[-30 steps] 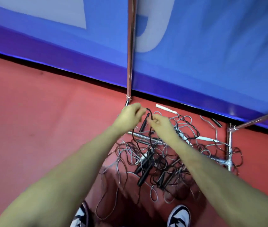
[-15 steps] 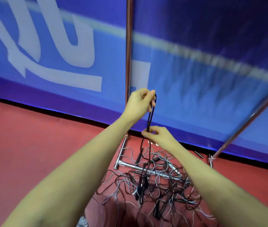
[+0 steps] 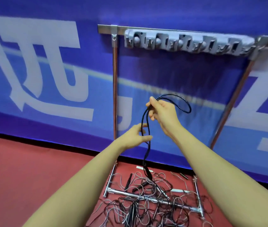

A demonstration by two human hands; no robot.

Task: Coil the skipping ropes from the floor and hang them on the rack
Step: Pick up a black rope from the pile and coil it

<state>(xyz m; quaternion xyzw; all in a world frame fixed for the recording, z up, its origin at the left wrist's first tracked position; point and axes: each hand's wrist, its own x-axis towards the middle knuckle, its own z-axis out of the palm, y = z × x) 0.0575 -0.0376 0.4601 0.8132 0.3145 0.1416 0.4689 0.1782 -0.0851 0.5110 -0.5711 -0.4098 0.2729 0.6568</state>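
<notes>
So far, little of the job looks finished. The right hand (image 3: 160,110) is raised in front of the blue wall banner (image 3: 48,76), fingers curled round a black skipping rope (image 3: 144,122) so that one small loop arcs out to the right of the fist while two strands hang down from it. The left hand (image 3: 135,136) sits just below, thumb and fingers loosely bent around those hanging strands; whether it actually pinches them or only guides them is hard to tell. From there the rope runs down to the red floor (image 3: 23,169) and disappears into the tangled pile of ropes (image 3: 148,200), which lies across the base bars of the metal rack (image 3: 115,95). That pile holds many ropes, black and pale ones mixed, with several dark handles showing, and none of them appears coiled. At the top of the rack, the row of grey hooks (image 3: 187,43) is blurred, but no rope seems to hang from it. Judging by this, the first coil is only begun: one loop is made, most of that rope's length is yet to be gathered, and the hanging step has not started. Freeing each rope from the tangle looks like the slow part that remains.
</notes>
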